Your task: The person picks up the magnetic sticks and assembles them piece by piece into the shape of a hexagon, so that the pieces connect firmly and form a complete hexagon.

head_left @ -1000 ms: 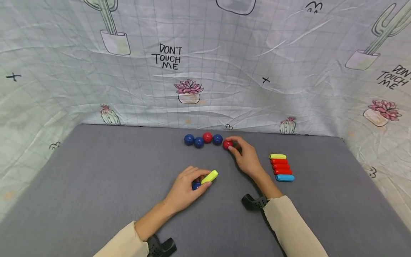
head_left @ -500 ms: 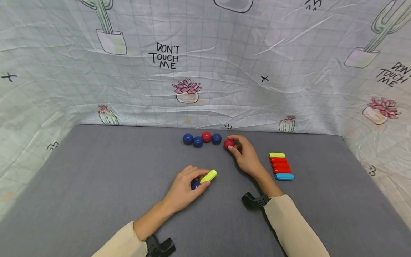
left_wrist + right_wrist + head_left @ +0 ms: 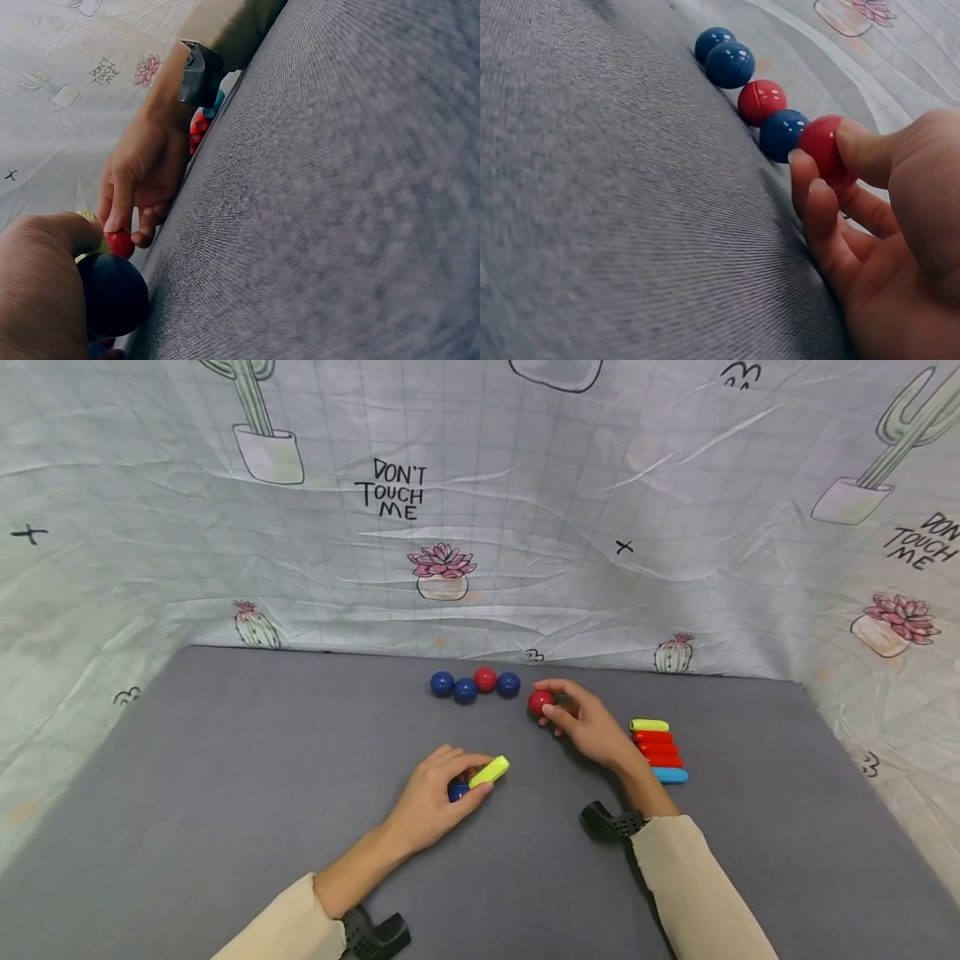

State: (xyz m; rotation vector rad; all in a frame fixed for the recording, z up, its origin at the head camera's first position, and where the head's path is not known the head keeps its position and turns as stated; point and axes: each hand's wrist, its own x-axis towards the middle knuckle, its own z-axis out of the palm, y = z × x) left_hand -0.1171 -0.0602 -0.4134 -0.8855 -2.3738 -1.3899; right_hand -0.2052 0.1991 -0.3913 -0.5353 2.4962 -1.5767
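My left hand (image 3: 429,797) pinches a short yellow stick (image 3: 489,772) between thumb and fingers. A blue ball (image 3: 458,792) sits beneath those fingers; the left wrist view shows the blue ball (image 3: 114,294) large beside the thumb, and I cannot tell if it is gripped too. With thumb and fingertips my right hand (image 3: 588,725) holds a red ball (image 3: 540,702), seen also as the red ball (image 3: 826,148) in the right wrist view. Left of it, in the head view, stands a row of balls: blue (image 3: 442,684), blue (image 3: 466,691), red (image 3: 485,679), blue (image 3: 508,684).
Right of my right hand lies a column of short sticks: yellow (image 3: 649,725), several red (image 3: 657,749) and blue (image 3: 670,775), partly behind the wrist. The grey table (image 3: 247,760) ends at a printed cloth (image 3: 330,585) at the back.
My right hand has drawn the red ball a little to the right and nearer, widening the gap to the last blue ball. The left hand stays put.
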